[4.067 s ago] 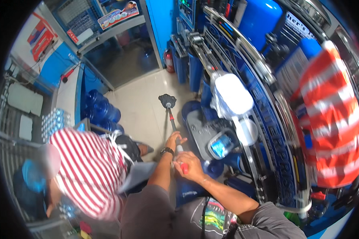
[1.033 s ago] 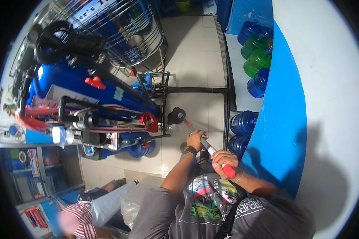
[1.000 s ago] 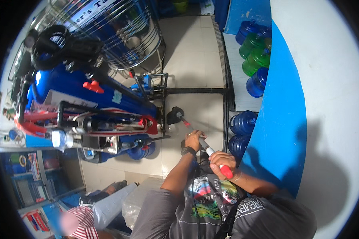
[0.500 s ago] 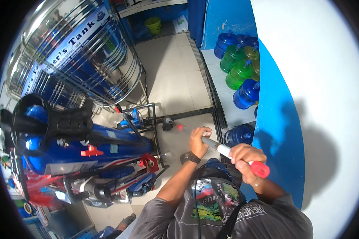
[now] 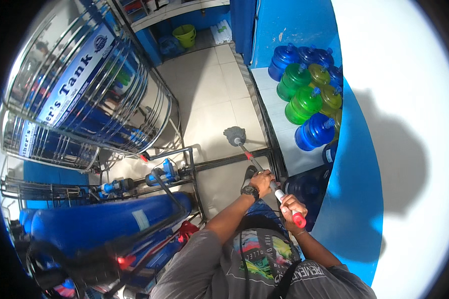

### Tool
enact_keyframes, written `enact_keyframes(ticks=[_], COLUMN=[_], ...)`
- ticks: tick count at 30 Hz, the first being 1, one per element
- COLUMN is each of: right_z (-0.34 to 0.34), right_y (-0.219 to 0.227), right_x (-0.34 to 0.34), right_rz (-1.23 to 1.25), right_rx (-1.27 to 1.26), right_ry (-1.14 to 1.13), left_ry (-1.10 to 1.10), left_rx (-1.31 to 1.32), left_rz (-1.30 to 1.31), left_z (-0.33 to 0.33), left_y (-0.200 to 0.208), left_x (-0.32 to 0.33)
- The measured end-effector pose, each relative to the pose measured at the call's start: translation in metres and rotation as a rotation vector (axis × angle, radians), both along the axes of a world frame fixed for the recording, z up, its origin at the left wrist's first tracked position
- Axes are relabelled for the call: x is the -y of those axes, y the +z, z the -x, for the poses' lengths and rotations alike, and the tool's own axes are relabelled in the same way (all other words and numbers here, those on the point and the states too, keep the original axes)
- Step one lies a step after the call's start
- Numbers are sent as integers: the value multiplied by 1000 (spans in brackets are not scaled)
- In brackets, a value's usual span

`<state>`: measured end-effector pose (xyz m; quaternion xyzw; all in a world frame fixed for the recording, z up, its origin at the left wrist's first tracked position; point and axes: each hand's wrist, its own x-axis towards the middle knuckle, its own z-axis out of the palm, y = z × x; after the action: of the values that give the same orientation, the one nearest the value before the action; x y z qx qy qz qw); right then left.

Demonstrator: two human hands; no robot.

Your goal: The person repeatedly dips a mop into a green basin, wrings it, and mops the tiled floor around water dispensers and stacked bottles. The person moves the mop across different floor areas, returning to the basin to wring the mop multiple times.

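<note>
A mop with a grey, white and red handle slants away from me, its dark grey head resting on the pale tiled floor. Partway along the pole, my left hand is wrapped round the grey section; a dark watch is on that wrist. My right hand grips the white section close to the red end cap. Both hands are closed on the handle, the left one farther from me.
Large steel tanks in rail frames stand left, with long blue cylinders, black pipes and a blue pump nearer. Several blue and green water jugs line the right, beside a blue-and-white wall. A yellow-green bucket sits far ahead.
The mop head has moved forward and slightly right, past the dark floor strip onto the farther tiles. Both hands remain on the handle. My view has shifted, showing more jugs.
</note>
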<state>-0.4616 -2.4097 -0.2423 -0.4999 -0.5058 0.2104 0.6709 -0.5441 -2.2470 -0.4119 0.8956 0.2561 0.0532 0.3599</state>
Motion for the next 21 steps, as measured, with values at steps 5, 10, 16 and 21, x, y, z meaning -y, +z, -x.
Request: enact_keyframes(ticks=[5, 10, 16, 21], right_z=[-59, -119, -151, -125], right_y=[-32, -71, -88, -75], right_x=[-105, -261, -395, -455], right_rz=[73, 196, 241, 167], right_rx=[-38, 20, 31, 138], right_ry=[-34, -5, 194, 274], left_ry=[154, 295, 396, 476], left_rx=[-115, -246, 0, -1], left_rz=[60, 140, 218, 215], left_z=[-54, -86, -82, -70], left_y=[-18, 10, 40, 11], left_x=[-112, -251, -341, -392])
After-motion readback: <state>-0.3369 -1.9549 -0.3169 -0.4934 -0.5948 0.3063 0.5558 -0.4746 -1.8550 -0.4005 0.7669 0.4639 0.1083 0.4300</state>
